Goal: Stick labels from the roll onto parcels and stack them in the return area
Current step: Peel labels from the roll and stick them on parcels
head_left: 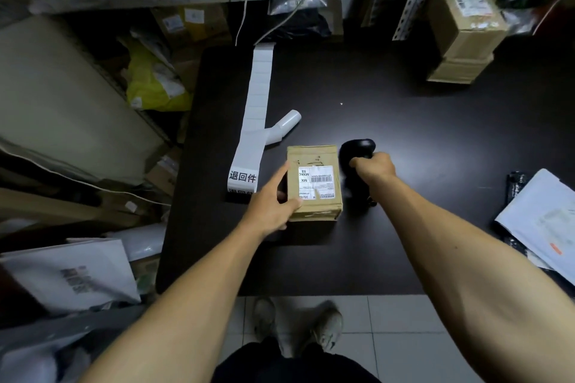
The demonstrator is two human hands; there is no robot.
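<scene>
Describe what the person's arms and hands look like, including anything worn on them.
Both arms are bare from hand to upper edge of view: no sleeves, gloves, watch or rings show. The left hand and right hand are uncovered. Lower down, dark clothing and pale worn shoes are visible.

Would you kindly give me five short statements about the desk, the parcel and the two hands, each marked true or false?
1. The right hand has a grip on a black barcode scanner. True.
2. The cardboard parcel carries no shipping label. False: a white barcode label is on its top.
3. The left hand touches the parcel's left side. True.
4. The label strip lies right of the parcel. False: it runs along the parcel's left.
5. The parcel rests on the floor tiles. False: it sits on the dark desk.
</scene>
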